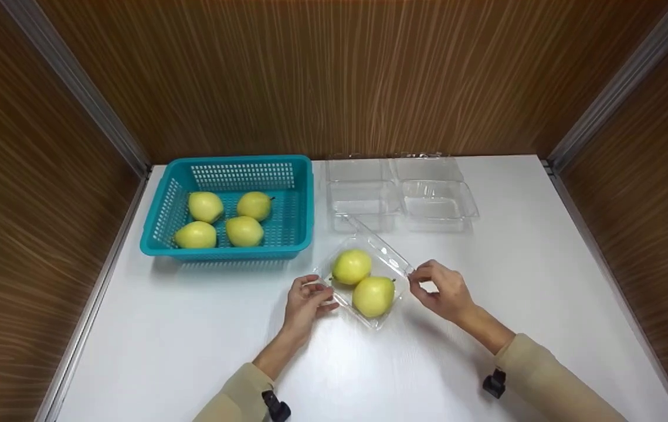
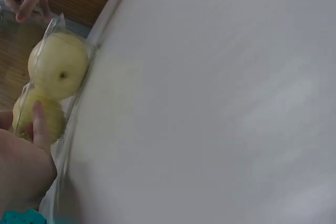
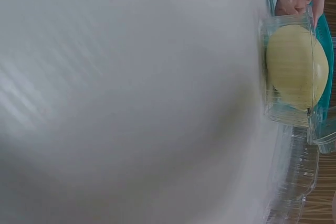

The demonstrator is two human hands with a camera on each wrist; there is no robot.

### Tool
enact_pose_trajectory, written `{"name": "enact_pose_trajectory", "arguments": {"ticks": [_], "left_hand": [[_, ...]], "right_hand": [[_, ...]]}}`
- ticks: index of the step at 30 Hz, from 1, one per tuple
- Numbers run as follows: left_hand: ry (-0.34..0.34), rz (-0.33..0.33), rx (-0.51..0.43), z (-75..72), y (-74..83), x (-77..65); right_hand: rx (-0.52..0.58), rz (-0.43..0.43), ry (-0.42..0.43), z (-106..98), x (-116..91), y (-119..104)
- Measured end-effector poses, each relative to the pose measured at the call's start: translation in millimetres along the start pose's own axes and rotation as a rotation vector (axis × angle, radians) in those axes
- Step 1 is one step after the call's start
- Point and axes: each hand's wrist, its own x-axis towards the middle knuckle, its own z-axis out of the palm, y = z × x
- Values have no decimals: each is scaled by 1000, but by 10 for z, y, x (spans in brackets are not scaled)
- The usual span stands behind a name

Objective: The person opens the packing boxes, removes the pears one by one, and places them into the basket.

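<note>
Two yellow pears (image 1: 373, 296) sit side by side in a clear plastic clamshell box (image 1: 376, 323), which lies turned at an angle on the table. Its lid (image 1: 382, 249) is raised along the far right side. My right hand (image 1: 442, 292) pinches the near corner of that lid between thumb and fingertips. At the box's left edge rests my left hand (image 1: 305, 305), fingers spread loosely against the rim. In the left wrist view its thumb (image 2: 41, 124) lies over a pear, along the box side. The right wrist view shows a pear (image 3: 295, 66) through the box wall.
A teal plastic basket (image 1: 305, 205) with several pears stands at the back left. Beside it, several clear clamshell boxes (image 1: 363, 202) stand with raised lids along the back wall (image 1: 334, 76). The white table (image 1: 193, 340) has wood-grain panels on three sides.
</note>
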Motion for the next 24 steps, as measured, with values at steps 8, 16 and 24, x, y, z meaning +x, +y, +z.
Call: {"name": "enact_pose_trajectory", "arguments": {"ticks": [8,16,24], "left_hand": [[7,-29,82,-107,167,170],[33,-43,166,-168,292,338],[18,-34,183,-180,352,477]], "right_hand": [[21,10,14,-2,-20,5],[45,32,13,4,-20,-2],[53,68,24,20,-33,-10]]}}
